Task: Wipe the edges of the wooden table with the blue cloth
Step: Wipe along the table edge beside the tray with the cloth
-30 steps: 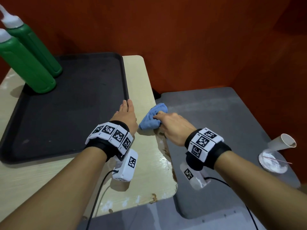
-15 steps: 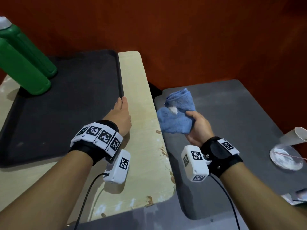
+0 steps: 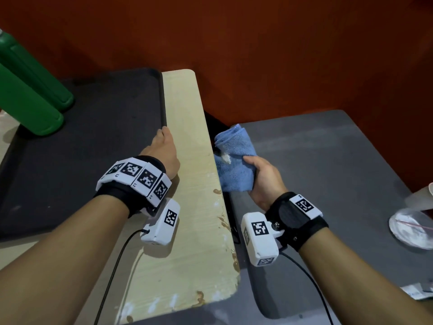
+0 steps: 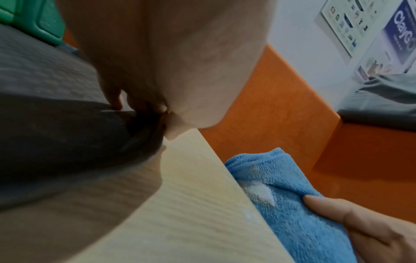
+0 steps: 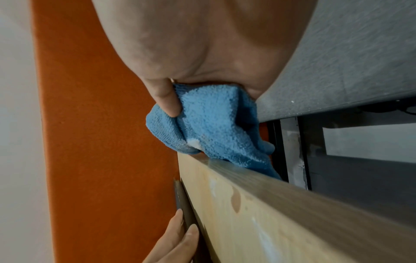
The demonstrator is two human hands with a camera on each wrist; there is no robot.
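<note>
Since a second ago the right hand (image 3: pixel 262 181) has turned palm-inward and dropped off the top of the wooden counter (image 3: pixel 187 207) — it now grips the bunched blue cloth (image 3: pixel 234 160) against the counter's right side edge, thumb across the cloth, where earlier it pressed the cloth down on the top near that rim. Half a second ago the cloth hung slightly clear of the edge; now the right-wrist view shows it touching the side face. That suggests the wipe has shifted from the top rim to the vertical edge, with most of that edge toward 6 o'clock not yet covered — brown stains and white flecks show along it. The left hand (image 3: pixel 164 153) holds much the same place, fingers laid straight along the rim of the dark tray (image 3: pixel 70 160), holding nothing, apparently steadying it. Two green bottles (image 3: pixel 30 97) stand on the tray at 10 o'clock. At 3 o'clock a grey surface (image 3: pixel 328 160) sits just beside the counter, leaving a narrow gap that may cramp the cloth's travel. A paper cup (image 3: pixel 421 195) and a white dish (image 3: pixel 412 227) lie far right, well apart.
</note>
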